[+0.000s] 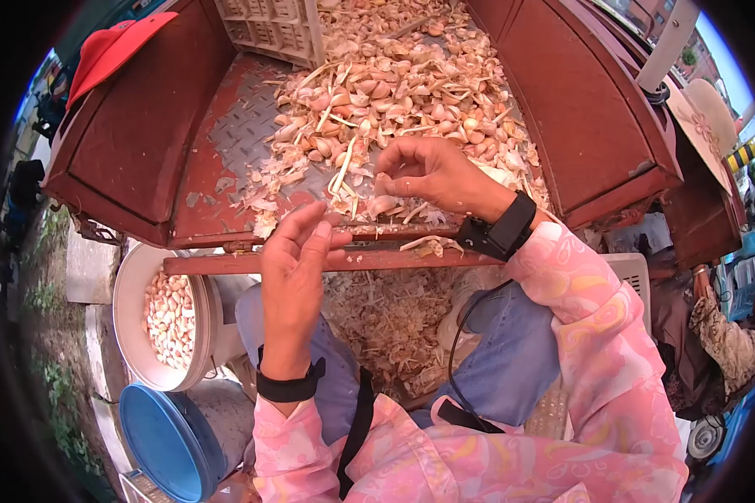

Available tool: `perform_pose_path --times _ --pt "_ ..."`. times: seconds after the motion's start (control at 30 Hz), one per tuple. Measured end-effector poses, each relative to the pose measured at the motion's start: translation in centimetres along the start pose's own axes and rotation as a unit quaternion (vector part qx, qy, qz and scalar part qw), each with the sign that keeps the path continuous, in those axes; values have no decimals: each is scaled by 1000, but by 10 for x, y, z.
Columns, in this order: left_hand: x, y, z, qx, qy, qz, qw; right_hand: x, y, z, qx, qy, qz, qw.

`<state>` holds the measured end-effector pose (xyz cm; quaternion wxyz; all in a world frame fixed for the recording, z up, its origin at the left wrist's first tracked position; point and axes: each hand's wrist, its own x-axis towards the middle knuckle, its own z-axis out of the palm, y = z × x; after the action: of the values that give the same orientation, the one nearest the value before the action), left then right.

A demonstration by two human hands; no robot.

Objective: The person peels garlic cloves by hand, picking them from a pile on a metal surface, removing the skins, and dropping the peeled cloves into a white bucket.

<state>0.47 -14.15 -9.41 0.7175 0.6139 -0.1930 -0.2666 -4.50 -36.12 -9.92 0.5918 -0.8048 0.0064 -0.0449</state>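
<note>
A big heap of garlic cloves and papery skins [394, 92] lies on the metal bed of a red cart [243, 142]. My right hand [432, 174] reaches into the near edge of the heap, its fingers curled on a garlic clove [383, 204]. Over the cart's front rail [344, 260] hovers my left hand [295, 272], fingers together and slightly bent, holding nothing that I can see. Both wrists wear black bands, and pink patterned sleeves cover my arms.
A white bucket [134, 285] with peeled cloves stands at lower left, a blue bucket [164, 440] below it. Husks litter the ground by my knees [386, 327]. A plastic crate [273, 29] sits on the cart bed. A red cap [113, 46] rests on the left wall.
</note>
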Motion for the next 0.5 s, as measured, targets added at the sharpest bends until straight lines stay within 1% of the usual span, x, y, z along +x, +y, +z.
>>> perform_pose_path --times 0.03,0.1,0.13,0.17,0.2,0.23,0.3,0.33,0.37,0.4,0.43,0.47,0.5 --pt "4 -2 10 0 1 0 1000 -6 -5 4 105 -17 -18 994" --pt "10 -8 26 -174 -69 -71 980 -15 -17 9 90 -26 -27 995" --pt "12 -11 30 -171 -67 -71 980 -17 -20 12 106 -37 -35 993" --pt "15 -16 32 -241 -87 -74 964 -19 -22 14 122 -49 -43 990" --pt "16 -21 32 -310 -106 -76 942 -20 -25 15 107 -47 -37 993" --pt "18 -27 29 -306 -104 -76 943 -18 -24 15 110 -47 -39 992" --pt "18 -35 16 -398 -62 -64 913 -11 -18 13 -44 -26 -145 988" --pt "17 -27 4 -376 -32 -35 926 -5 -14 9 -78 -7 -107 991" --pt "17 -16 -15 -352 -2 -7 936 3 -8 5 -73 -3 -108 991" --pt "15 -6 -41 -272 58 57 959 11 -3 0 -156 9 -61 986" --pt "13 3 -72 -187 116 121 968 18 5 -3 -237 20 -11 971" --pt "11 10 -104 -82 215 145 962 25 17 -4 -281 42 -56 957" --pt "9 16 -138 26 310 169 935 30 21 -4 -275 48 -56 959"
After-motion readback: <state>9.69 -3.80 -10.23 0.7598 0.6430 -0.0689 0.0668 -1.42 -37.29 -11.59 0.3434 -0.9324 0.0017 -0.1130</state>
